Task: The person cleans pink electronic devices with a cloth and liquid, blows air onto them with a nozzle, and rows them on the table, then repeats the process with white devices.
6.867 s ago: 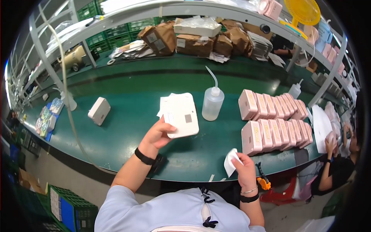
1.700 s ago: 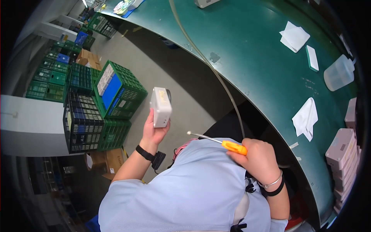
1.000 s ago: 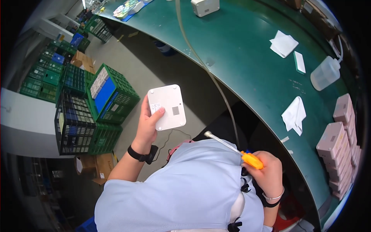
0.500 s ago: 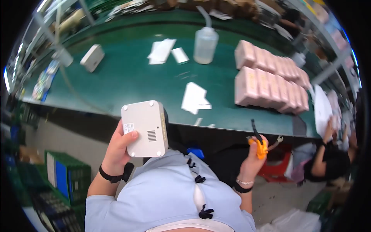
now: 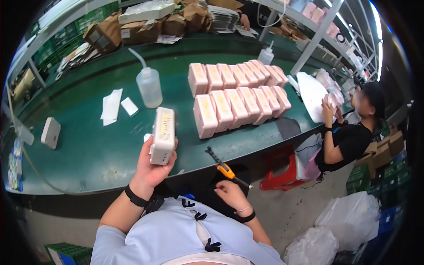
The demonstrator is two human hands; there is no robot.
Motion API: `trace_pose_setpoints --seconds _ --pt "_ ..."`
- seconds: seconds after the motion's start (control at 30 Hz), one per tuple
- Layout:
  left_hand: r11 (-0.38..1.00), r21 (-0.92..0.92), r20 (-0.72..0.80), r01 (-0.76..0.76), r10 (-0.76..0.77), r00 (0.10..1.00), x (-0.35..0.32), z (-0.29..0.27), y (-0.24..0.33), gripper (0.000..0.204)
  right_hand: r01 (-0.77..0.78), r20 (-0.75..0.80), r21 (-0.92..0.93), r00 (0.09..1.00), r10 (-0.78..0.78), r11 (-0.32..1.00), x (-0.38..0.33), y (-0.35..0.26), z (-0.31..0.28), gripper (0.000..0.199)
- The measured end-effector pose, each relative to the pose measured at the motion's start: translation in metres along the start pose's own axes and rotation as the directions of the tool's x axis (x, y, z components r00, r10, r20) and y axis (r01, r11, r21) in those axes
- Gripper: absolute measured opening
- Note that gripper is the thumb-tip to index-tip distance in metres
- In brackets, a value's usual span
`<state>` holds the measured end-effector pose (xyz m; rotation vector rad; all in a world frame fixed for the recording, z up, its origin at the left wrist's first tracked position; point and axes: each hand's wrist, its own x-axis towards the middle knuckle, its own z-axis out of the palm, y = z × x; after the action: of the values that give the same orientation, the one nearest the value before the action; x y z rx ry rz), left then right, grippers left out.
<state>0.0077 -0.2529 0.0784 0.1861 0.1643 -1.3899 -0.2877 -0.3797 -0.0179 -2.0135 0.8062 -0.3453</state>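
My left hand (image 5: pixel 152 170) grips a pale, box-shaped plastic housing (image 5: pixel 162 137), raised in front of the bench. Its narrow side, with yellow marks and small holes, faces me. To the right, my right hand (image 5: pixel 232 194) has its fingers loosely bent and nothing in it. Just beyond those fingers, apart from them, is an orange-and-black hand tool (image 5: pixel 225 170) with a thin tip, at the bench's front edge. What holds the tool up is not clear. Two rows of pink housings (image 5: pixel 232 108) stand on the green bench (image 5: pixel 106 163).
A squeeze bottle (image 5: pixel 149 88) stands behind the held housing, with white papers (image 5: pixel 111 107) to its left. Another pale housing (image 5: pixel 51 132) is at far left. A co-worker (image 5: pixel 349 137) works at the right, near a red stool (image 5: pixel 282 172). Plastic bags (image 5: pixel 349 218) lie on the floor.
My left hand has turned the housing from its broad labelled face to its narrow side. My right hand has let go of the orange-and-black tool. The view has swung right.
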Motion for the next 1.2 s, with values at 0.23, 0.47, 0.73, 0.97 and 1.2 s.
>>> trace_pose_setpoints --seconds 0.23,0.47,0.73,0.97,1.2 --pt "0.981 -0.193 0.063 0.018 -0.006 0.998 0.047 0.014 0.01 0.052 0.036 -0.571 0.295 0.808 0.146 0.955 0.039 -0.023 -0.171 0.018" --pt "0.981 -0.183 0.042 -0.065 0.074 0.996 0.105 0.01 0.007 0.049 -0.016 -0.735 -0.07 0.677 -0.041 0.997 0.188 0.036 -0.296 0.037" --pt "0.988 -0.152 0.034 -0.027 0.032 0.999 0.126 0.005 0.006 0.048 -0.203 -0.245 0.45 0.908 0.339 0.87 0.24 0.025 -0.312 0.05" --pt "0.988 0.153 0.04 -0.007 0.0 0.999 0.135 0.008 -0.006 0.044 -0.007 -0.197 0.602 0.968 0.157 0.799 0.248 0.036 -0.29 0.056" --pt "0.99 0.124 0.044 0.072 -0.078 0.996 0.149 0.013 -0.013 0.045 -0.015 -0.274 0.549 0.941 0.197 0.836 0.244 0.044 -0.303 0.051"
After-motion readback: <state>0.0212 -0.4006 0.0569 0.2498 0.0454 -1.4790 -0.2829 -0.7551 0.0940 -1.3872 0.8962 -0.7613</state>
